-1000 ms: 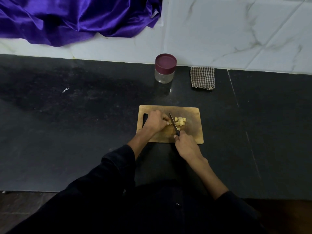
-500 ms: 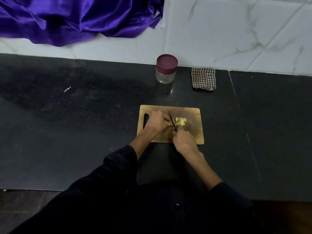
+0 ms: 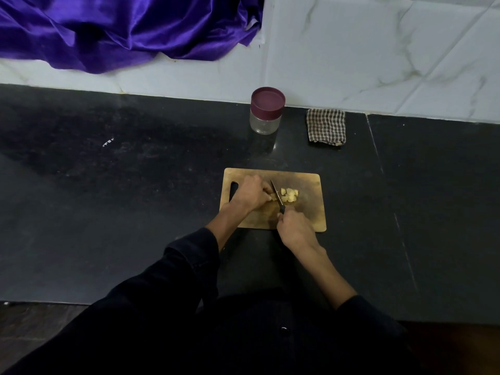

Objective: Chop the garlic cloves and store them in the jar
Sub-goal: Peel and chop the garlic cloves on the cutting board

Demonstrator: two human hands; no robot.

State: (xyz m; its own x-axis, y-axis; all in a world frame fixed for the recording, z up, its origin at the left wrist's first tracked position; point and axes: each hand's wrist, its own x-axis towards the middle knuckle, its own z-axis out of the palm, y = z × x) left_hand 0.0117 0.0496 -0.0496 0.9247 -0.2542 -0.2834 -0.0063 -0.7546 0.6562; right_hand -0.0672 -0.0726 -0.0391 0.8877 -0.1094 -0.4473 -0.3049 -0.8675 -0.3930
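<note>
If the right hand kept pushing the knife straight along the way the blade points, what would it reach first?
The right hand aims the knife up-left across the cutting board. First it would likely brush the left hand fingers holding the garlic, then the board's far edge. The jar sits farther off; depth is unclear.

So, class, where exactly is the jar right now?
In the head view, the jar stands lidded at the counter's back by the wall, beyond the cutting board, left of the checked cloth.

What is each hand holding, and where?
Right hand grips the knife by its handle. Left hand holds down garlic at the blade; exact grip is hidden.
</note>
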